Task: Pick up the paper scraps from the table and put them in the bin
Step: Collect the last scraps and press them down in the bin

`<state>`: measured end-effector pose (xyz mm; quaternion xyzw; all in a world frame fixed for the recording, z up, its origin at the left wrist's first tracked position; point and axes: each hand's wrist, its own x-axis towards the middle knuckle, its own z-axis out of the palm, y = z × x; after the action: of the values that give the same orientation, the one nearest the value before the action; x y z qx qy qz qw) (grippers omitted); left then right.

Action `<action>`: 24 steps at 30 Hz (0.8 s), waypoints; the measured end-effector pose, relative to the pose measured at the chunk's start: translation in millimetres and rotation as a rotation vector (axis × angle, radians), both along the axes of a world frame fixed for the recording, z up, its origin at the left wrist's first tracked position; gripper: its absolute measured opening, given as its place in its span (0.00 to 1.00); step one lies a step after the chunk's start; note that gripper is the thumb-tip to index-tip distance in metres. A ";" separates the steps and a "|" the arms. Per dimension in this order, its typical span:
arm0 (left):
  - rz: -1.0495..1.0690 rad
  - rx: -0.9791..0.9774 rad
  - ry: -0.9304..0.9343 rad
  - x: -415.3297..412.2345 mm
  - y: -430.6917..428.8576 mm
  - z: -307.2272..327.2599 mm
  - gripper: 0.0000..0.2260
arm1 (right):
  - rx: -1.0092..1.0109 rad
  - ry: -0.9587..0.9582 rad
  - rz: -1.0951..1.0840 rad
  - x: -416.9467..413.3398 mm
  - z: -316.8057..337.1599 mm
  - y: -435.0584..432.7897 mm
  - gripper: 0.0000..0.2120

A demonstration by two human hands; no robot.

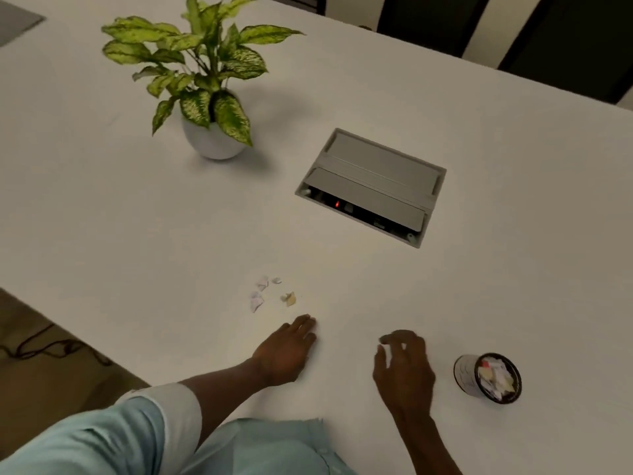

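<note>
Several small paper scraps (270,293), white and one yellowish, lie in a loose cluster on the white table (137,217). My left hand (287,351) rests flat on the table just below them, fingers straight and pointing at the cluster, apart from it. My right hand (404,365) hovers to the right with fingers curled downward; a small white bit shows at its fingertips, and I cannot tell whether it is a scrap. The bin (486,378), a small round dark-rimmed cup holding paper bits, stands right of my right hand.
A potted plant (205,84) in a white pot stands at the back left. A grey cable box (371,186) with its lid raised is set into the table centre. The table edge runs diagonally at the left, with cables on the floor (44,347) below it.
</note>
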<state>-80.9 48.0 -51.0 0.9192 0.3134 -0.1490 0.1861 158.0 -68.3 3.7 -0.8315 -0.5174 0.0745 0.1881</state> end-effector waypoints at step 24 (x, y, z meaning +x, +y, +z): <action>0.858 0.000 -0.245 -95.6 63.3 1.1 0.17 | -0.483 0.043 0.575 -116.5 -40.4 168.0 0.26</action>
<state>-176.5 111.2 -49.9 0.7167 0.6422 0.0515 0.2669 41.6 99.7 -36.8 -0.6708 -0.6933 0.2616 -0.0311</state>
